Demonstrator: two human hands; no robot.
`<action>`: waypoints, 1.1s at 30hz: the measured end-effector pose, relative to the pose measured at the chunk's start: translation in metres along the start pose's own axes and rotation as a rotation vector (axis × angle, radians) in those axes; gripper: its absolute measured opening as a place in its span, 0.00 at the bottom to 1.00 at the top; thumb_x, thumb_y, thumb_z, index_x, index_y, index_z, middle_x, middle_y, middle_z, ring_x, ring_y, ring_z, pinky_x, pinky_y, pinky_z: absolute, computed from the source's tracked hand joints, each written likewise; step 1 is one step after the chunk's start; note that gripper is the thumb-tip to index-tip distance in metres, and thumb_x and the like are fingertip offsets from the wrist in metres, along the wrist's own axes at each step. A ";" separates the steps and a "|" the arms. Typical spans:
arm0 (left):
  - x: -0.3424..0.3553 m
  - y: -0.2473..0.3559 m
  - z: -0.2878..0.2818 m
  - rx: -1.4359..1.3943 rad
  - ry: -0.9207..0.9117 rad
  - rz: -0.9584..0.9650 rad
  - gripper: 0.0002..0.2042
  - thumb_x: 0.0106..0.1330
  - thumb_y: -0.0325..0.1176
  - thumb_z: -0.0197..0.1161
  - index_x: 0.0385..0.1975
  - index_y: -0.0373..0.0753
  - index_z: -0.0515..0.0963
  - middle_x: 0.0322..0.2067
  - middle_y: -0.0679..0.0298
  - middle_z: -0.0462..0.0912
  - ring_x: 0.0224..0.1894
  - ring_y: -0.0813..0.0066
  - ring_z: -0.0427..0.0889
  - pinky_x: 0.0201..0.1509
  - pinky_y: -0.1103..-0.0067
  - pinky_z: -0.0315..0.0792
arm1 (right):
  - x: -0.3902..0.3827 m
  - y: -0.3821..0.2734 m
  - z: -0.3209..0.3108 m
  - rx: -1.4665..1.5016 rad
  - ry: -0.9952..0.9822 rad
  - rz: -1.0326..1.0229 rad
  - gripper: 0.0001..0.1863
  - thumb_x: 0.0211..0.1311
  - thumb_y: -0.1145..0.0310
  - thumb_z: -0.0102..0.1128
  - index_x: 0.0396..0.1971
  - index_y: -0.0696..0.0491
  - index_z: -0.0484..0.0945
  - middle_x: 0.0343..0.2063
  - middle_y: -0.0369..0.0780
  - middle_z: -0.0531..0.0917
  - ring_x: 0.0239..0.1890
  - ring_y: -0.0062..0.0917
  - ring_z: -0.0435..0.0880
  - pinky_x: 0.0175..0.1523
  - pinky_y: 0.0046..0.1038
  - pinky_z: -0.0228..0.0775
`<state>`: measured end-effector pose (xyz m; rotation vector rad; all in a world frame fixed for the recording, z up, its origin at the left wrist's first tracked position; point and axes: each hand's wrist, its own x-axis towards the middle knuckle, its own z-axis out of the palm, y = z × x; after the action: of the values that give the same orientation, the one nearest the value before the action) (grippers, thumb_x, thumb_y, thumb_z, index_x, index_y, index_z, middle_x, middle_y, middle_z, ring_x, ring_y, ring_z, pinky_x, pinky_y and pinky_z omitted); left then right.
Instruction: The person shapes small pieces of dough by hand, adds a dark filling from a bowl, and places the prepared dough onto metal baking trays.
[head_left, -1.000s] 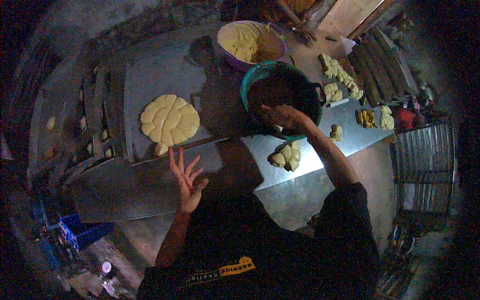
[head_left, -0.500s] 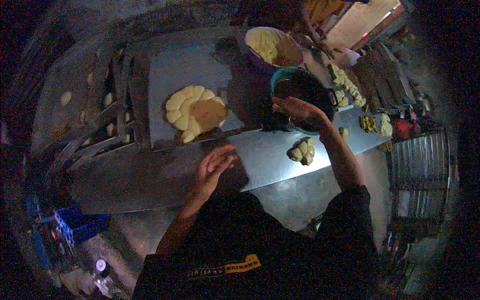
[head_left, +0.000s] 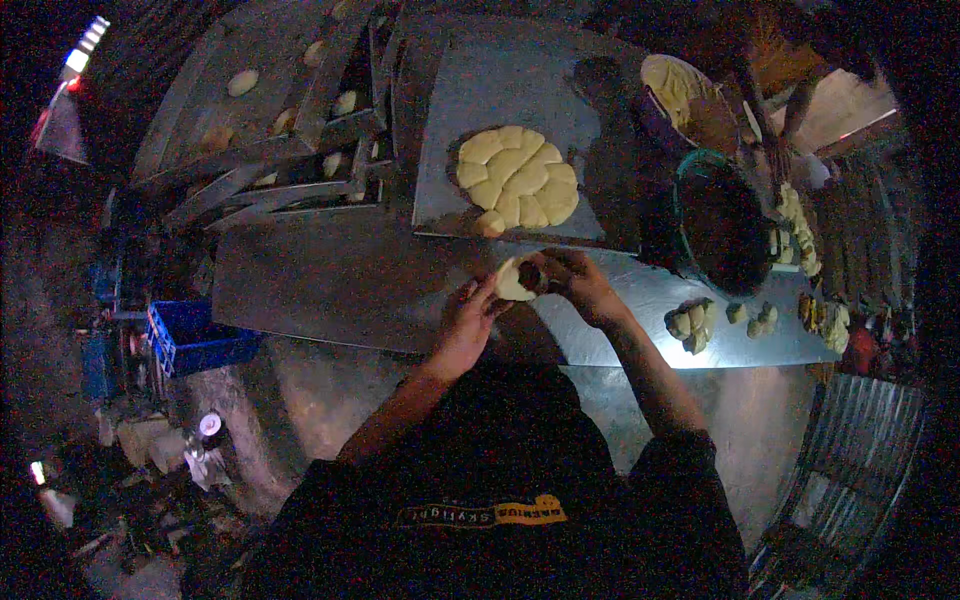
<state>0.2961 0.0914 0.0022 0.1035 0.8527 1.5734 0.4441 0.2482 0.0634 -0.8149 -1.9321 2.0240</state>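
Note:
In front of my body, a small flattened piece of pale dough [head_left: 511,281] rests in the fingers of my left hand [head_left: 464,326], which are closed on its near-left edge. A dark lump of filling [head_left: 529,275] lies on the dough's right part. The bent fingers of my right hand [head_left: 588,288] are closed at this filling, against the dough's right side; their tips are partly hidden. Beyond my hands, a round cluster of dough pieces [head_left: 520,180] sits on a metal sheet. To the right stands a teal-rimmed basin [head_left: 680,200] with dark contents.
Small dough clumps [head_left: 690,325] lie on the shiny table [head_left: 610,335] at right. Stacked trays [head_left: 290,140] with dough balls stand far left. A purple tub [head_left: 660,125] and another person's arms [head_left: 795,125] are at far right. A blue crate [head_left: 200,340] sits low at left.
My right hand has come from over the basin to my left hand, and dark filling now shows on the dough. The view has swung left, so the table's things appear farther right.

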 end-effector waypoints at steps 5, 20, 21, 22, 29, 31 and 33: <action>0.000 -0.040 0.022 0.467 0.059 0.292 0.19 0.73 0.34 0.57 0.61 0.37 0.68 0.57 0.60 0.73 0.63 0.66 0.71 0.63 0.69 0.70 | -0.001 0.014 0.000 -0.886 0.052 -0.461 0.26 0.59 0.74 0.60 0.59 0.55 0.73 0.57 0.51 0.75 0.53 0.43 0.79 0.62 0.38 0.70; 0.007 0.008 0.106 0.423 -0.186 0.046 0.18 0.62 0.26 0.68 0.52 0.38 0.75 0.49 0.65 0.81 0.52 0.71 0.81 0.56 0.73 0.76 | -0.086 -0.056 -0.059 -0.598 0.008 -0.414 0.17 0.59 0.75 0.68 0.48 0.53 0.77 0.39 0.42 0.83 0.34 0.34 0.86 0.44 0.28 0.79; 0.008 0.004 0.111 0.100 -0.092 -0.184 0.18 0.61 0.25 0.69 0.51 0.37 0.76 0.49 0.65 0.81 0.51 0.71 0.81 0.56 0.74 0.76 | -0.090 -0.052 -0.061 -0.495 0.050 -0.343 0.15 0.59 0.75 0.68 0.46 0.54 0.78 0.37 0.41 0.84 0.31 0.31 0.86 0.41 0.26 0.79; 0.006 0.001 0.115 0.240 -0.133 -0.054 0.17 0.61 0.24 0.69 0.50 0.37 0.77 0.48 0.65 0.82 0.50 0.72 0.82 0.55 0.74 0.76 | -0.090 -0.050 -0.064 -0.438 0.077 -0.306 0.13 0.60 0.75 0.68 0.44 0.55 0.78 0.36 0.41 0.83 0.30 0.29 0.85 0.39 0.24 0.77; -0.002 -0.008 0.146 0.993 -0.140 0.539 0.12 0.61 0.27 0.71 0.43 0.36 0.80 0.43 0.63 0.84 0.45 0.77 0.82 0.50 0.78 0.77 | -0.080 -0.032 -0.083 -0.454 0.140 -0.385 0.10 0.60 0.77 0.67 0.42 0.57 0.82 0.31 0.38 0.81 0.33 0.23 0.79 0.37 0.23 0.72; 0.002 -0.011 0.136 1.034 -0.026 0.532 0.11 0.63 0.29 0.69 0.43 0.36 0.80 0.42 0.63 0.84 0.43 0.78 0.82 0.49 0.78 0.77 | -0.081 -0.036 -0.079 -0.468 0.201 -0.394 0.14 0.59 0.77 0.67 0.46 0.56 0.82 0.32 0.39 0.81 0.38 0.25 0.79 0.41 0.26 0.73; 0.006 -0.007 0.126 1.105 0.144 0.437 0.10 0.65 0.31 0.68 0.43 0.36 0.80 0.42 0.63 0.84 0.40 0.78 0.82 0.47 0.79 0.77 | -0.081 -0.046 -0.065 -0.393 0.246 -0.331 0.18 0.59 0.76 0.68 0.50 0.56 0.81 0.35 0.40 0.82 0.41 0.27 0.79 0.43 0.28 0.74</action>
<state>0.3667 0.1538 0.0871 1.0278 1.8247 1.3225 0.5359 0.2657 0.1289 -0.7221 -2.1747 1.3152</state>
